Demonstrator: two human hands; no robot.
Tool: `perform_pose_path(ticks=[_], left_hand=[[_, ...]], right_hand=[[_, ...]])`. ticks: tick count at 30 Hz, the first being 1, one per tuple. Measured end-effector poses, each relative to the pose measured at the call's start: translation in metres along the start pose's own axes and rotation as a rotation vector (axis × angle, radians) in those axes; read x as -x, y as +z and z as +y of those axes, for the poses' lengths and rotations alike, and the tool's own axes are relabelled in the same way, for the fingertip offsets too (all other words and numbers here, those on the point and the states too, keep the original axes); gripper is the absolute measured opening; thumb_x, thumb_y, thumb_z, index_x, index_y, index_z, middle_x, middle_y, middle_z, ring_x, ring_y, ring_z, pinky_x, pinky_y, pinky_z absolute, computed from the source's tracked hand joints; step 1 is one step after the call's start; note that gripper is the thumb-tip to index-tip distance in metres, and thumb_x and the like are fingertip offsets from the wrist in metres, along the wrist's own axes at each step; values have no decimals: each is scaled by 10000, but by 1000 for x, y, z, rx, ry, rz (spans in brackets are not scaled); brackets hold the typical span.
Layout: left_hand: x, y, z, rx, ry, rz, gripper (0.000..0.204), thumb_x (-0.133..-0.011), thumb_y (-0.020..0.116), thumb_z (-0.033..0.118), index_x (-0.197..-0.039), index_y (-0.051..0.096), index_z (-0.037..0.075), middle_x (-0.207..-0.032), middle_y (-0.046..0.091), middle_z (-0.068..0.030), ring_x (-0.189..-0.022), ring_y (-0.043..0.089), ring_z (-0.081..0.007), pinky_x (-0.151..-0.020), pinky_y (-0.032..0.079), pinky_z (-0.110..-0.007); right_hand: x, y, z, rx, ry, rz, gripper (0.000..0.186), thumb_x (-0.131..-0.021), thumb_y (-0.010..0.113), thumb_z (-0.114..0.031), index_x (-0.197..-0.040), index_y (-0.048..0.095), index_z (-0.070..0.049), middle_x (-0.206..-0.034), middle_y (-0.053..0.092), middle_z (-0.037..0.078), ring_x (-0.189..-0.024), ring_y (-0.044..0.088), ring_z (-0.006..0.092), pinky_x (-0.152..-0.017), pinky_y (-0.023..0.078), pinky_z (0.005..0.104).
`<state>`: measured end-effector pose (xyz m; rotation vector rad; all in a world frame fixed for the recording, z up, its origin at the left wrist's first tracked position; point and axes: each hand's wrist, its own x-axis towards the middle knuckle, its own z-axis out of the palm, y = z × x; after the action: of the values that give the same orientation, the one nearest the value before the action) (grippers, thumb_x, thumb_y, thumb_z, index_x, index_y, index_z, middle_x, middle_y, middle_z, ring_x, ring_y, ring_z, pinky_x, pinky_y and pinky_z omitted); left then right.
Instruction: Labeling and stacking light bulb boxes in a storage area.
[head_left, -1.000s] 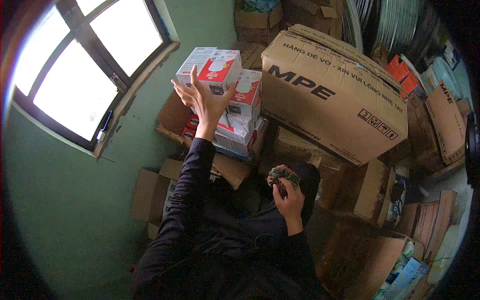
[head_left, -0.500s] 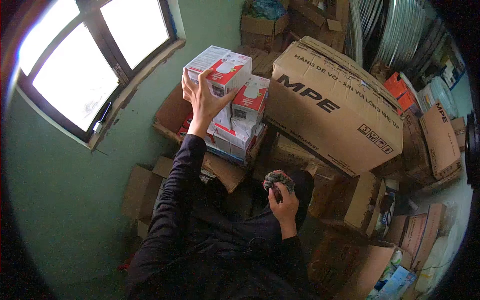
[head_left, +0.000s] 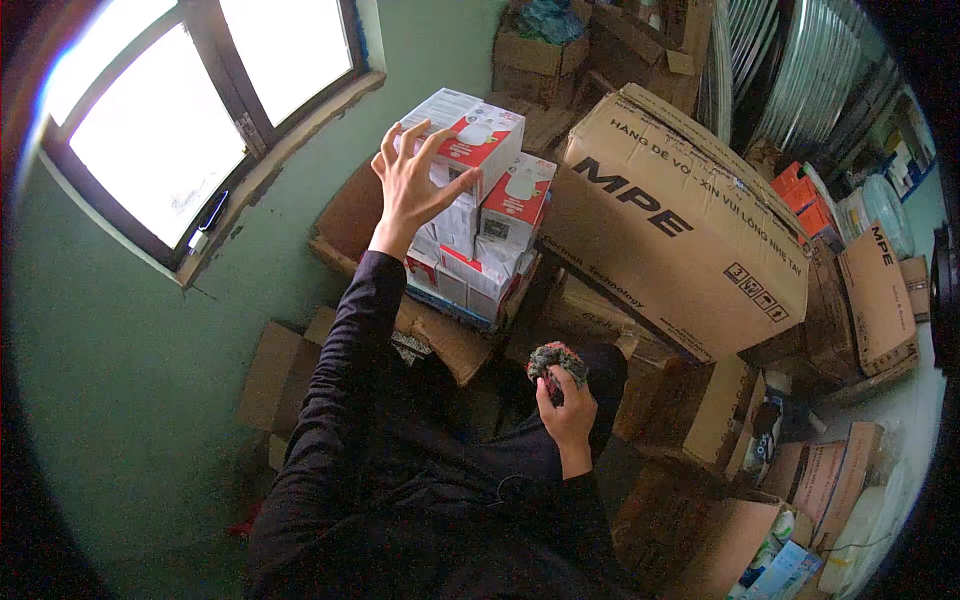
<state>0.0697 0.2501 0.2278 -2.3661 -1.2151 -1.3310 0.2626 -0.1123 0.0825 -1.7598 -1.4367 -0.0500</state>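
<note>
My left hand reaches forward with its fingers spread and bent, close against the near left side of a white and red carton on top of a stack. Whether the fingertips touch that carton I cannot tell. A second white and red carton stands just to its right and lower. More such cartons lie beneath, inside an open cardboard box. Over my right leg, my right hand is closed on a crumpled grey and reddish cloth.
A large closed cardboard box stands right of the stack. Open boxes line the right side. A barred window is set in the green wall at left. Coiled pale tubing hangs at the far right.
The view has shifted slightly, moving the cartons rightward in the picture. My left hand has eased a little back from the top carton, fingers more bent. My right hand keeps the cloth in place.
</note>
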Motion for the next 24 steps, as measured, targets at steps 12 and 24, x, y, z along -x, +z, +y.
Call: perform_pose_path(ticks=[12, 24], left_hand=[[-1, 10, -19, -97, 70, 112, 561, -828, 808, 597, -1323, 720, 349, -1377, 633, -5, -1296, 477, -313, -1052, 344, -536], [-7, 3, -14, -9, 88, 97, 594, -840, 758, 650, -1261, 742, 231, -1406, 610, -71, -1374, 450, -352, -1014, 385, -581]], right_hand=[[1, 6, -5, 64, -52, -24, 315, -883, 817, -208, -1174, 709, -152, -1075, 744, 156, -912, 736, 380, -750, 602, 456], [2, 10, -10, 143, -104, -66, 356, -850, 838, -193, -1180, 707, -171, -1059, 739, 144, -904, 733, 374, -757, 605, 459]])
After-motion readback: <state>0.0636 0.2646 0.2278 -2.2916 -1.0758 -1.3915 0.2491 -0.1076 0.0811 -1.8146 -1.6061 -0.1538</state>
